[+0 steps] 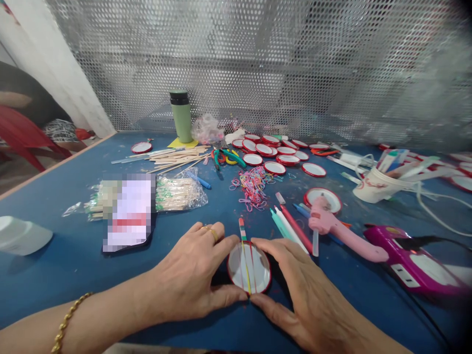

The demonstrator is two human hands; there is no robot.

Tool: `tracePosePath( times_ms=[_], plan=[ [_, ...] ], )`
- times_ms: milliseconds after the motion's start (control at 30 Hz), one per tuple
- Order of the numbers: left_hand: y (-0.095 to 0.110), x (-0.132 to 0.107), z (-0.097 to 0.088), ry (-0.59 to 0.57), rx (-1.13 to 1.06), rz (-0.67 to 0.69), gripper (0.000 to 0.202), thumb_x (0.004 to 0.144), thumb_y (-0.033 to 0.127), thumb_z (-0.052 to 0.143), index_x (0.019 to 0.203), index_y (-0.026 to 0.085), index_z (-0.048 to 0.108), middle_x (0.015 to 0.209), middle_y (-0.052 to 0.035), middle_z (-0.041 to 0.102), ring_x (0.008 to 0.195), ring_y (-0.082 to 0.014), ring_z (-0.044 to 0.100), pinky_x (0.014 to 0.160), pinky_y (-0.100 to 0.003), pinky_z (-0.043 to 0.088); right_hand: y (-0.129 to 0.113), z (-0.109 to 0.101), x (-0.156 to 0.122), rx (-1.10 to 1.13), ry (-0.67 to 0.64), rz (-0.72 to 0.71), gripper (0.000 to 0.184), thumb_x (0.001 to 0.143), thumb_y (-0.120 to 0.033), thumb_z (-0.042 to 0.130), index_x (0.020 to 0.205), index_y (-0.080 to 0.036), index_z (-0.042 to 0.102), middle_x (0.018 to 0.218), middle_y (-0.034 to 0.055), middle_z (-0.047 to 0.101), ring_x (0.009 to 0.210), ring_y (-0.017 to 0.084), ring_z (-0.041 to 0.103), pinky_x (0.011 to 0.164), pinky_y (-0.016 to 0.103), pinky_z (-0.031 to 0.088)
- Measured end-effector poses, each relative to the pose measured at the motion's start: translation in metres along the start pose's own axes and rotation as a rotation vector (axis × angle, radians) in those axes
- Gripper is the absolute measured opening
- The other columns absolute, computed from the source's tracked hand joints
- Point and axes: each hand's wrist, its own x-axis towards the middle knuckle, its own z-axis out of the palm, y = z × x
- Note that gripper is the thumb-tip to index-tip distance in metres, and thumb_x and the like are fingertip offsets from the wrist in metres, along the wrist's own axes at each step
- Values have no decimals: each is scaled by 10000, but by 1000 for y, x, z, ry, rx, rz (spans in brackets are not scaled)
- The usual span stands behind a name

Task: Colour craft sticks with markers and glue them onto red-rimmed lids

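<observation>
My left hand (193, 270) and my right hand (300, 285) grip a round white jar lid (261, 270) with a red rim from both sides. The thumbs press at its near edge and the fingers at its far edge. Across the lid run thin stretched rubber bands (247, 270), one yellow and one red. A short stick with coloured stripes (242, 229) juts out past the lid's far edge. Just beyond lies a pile of small colourful rubber bands (253, 187). Green, white and red pens (293, 226) rest near my right fingertips.
A pink glue gun (348, 233) and a purple power strip (424, 265) lie at right, beside a cup of pens (381, 184). Several red-rimmed lids (275, 168), pliers (218, 160), wooden sticks (179, 158) and a green tumbler (181, 118) stand farther back. A phone (131, 209) is at left.
</observation>
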Motion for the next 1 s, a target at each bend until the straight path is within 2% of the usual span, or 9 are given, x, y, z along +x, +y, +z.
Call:
tracePosePath(
  times_ms=[1000],
  plan=[
    [1, 0, -1, -10, 4, -1, 572, 841, 571, 592, 1249, 173, 546, 1063, -103, 558, 916, -260, 552, 798, -429, 419, 1, 0, 1, 18, -19, 6, 550, 919, -313, 587, 1395, -153, 362, 1271, 147, 581, 1161, 268, 558, 958, 439, 518]
  ],
)
